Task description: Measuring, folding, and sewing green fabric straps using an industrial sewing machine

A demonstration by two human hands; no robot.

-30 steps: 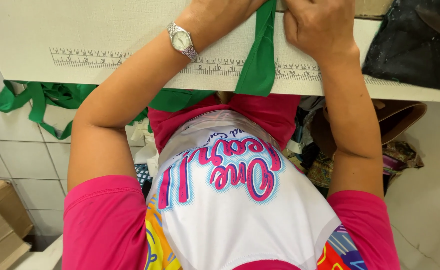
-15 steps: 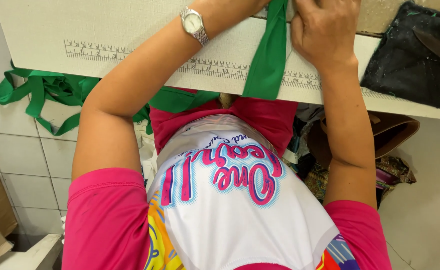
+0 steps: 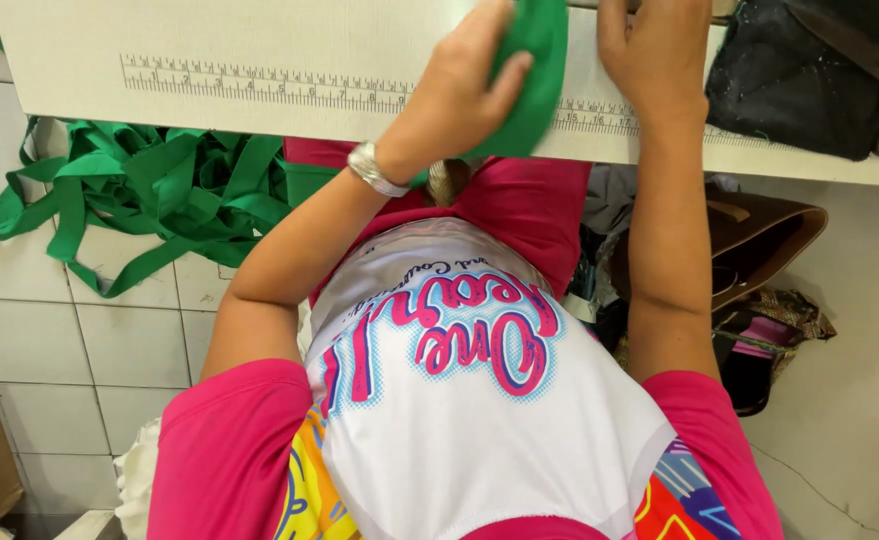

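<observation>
Green fabric strap (image 3: 529, 75) is seen in the head view, gathered in the left hand (image 3: 459, 95), whose thumb and fingers are closed around a folded length of it. The strap is held over the near edge of the white tabletop (image 3: 79, 40), right above the printed ruler strip (image 3: 259, 88) that runs along that edge, apparently so that its length can be set against the markings. The right hand (image 3: 654, 55) is laid just beside it on the tabletop, fingers stretched toward the far side; their tips are cut off by the frame, so whether anything is pinched there cannot be told. A metal wristwatch (image 3: 374, 170) is worn on the left wrist. A loose heap of green straps (image 3: 139, 195) hangs below the tabletop's near edge toward the left, over the tiled floor (image 3: 59, 350). A black bag (image 3: 809, 75) rests at the tabletop's right end.
</observation>
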